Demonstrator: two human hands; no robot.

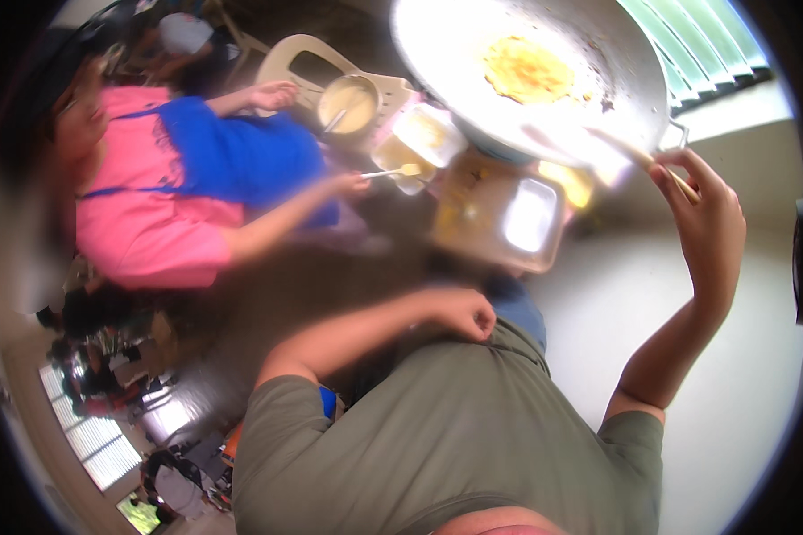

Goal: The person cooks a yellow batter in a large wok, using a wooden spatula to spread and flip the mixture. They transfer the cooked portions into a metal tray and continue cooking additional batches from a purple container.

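Note:
A long wooden-handled utensil [632, 150] is gripped near its end by my right hand [712, 214], at the right. Its far end, perhaps a spatula, blurs over the near rim of a big round metal pan [444, 76]. In the pan lies a flat golden-brown pancake [528, 69], clear of the utensil. Curled into a loose fist, my left hand [466, 314] rests against the front of my olive shirt [419, 419]; I see nothing in it.
At left, a person in a pink shirt and blue apron [232, 152] holds a pale-handled brush or spatula [393, 172] over plastic tubs [433, 134]. A batter pot [352, 102] stands on a beige chair [285, 58]. A plastic box [495, 214] sits below the pan, beside the white wall [633, 294].

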